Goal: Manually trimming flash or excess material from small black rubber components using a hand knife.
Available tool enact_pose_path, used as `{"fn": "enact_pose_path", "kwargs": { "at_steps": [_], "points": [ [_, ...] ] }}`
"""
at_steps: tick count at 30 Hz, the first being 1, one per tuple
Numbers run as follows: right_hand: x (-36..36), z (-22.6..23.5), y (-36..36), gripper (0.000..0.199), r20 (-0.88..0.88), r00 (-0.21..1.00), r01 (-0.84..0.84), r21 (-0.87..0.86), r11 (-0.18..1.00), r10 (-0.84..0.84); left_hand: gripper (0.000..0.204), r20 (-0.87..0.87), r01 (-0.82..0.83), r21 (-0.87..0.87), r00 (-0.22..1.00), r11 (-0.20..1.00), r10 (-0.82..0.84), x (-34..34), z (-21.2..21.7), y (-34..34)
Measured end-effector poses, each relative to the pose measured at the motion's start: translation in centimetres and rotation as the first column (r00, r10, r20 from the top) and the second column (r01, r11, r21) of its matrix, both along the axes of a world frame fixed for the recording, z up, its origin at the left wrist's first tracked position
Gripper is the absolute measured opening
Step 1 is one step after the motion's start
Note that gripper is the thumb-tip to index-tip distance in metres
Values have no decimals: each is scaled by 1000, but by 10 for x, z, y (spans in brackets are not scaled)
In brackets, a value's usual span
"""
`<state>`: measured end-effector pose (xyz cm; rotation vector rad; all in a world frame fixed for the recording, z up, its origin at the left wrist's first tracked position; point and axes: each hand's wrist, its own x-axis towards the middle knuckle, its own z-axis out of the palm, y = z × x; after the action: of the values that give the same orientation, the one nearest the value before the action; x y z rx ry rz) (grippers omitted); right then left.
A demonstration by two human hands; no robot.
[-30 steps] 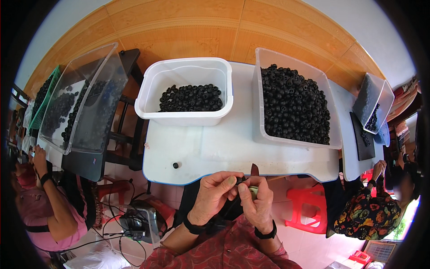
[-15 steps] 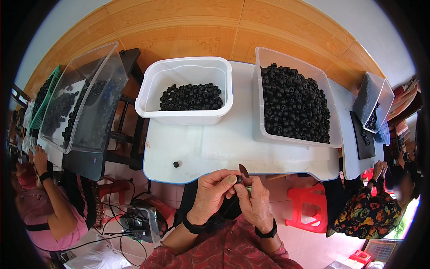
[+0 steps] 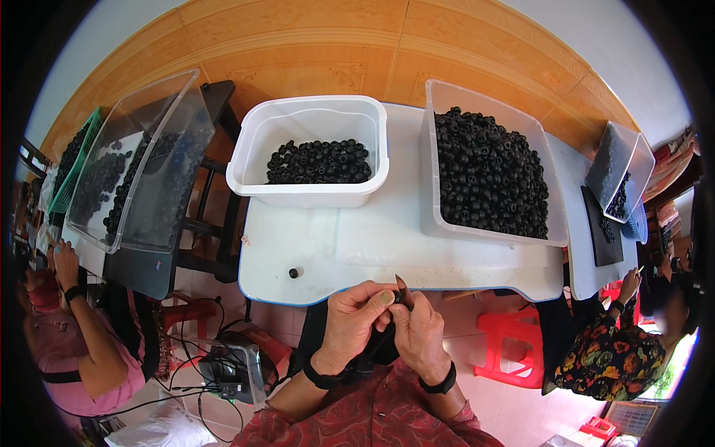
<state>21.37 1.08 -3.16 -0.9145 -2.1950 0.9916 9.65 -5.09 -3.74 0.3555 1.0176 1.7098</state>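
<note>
Since a second ago the small dark tool has swung from lying low between the fingers to standing up: its long axis now runs nearly upright in the picture, the pointed tip aimed away from the person, toward the near edge of the white table, and just overlapping that edge. Both hands have stayed together below the table edge, in front of the red patterned shirt.

The left hand is curled narrow, thumb and forefinger pinched together right beside the tool's lower end; something small and dark sits at that pinch, but it is too hidden to tell what. The right hand is closed around the tool's lower part, fingers folded in, touching the left hand. Each wrist carries a black band.

On the table, a single small black bead lies alone near the front edge, well to the left of the hands. Behind it stands a white tub with a shallow layer of black round pieces, and to its right a clear bin heaped with many more. Further clear bins of dark pieces stand tilted at the left, where another person's arm in pink shows.
</note>
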Motion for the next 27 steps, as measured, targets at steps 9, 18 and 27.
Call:
{"fn": "enact_pose_path", "kwargs": {
  "at_steps": [9, 18, 27],
  "points": [
    [-4, -3, 1, 20, -5, 1000, 24, 121, 992, -24, 22, -11, -118, 34, 993, 992, 119, 10, -5, 2],
    [-3, -11, -3, 22, 6, 1000, 7, 161, 987, -8, 21, 12, -179, 56, 984, 982, 179, 16, -10, 4],
    [-3, 3, -4, 24, -67, 994, 82, -127, 989, -91, 26, 99, -149, 91, 985, 985, 140, 18, -11, 4]
  ]
}}
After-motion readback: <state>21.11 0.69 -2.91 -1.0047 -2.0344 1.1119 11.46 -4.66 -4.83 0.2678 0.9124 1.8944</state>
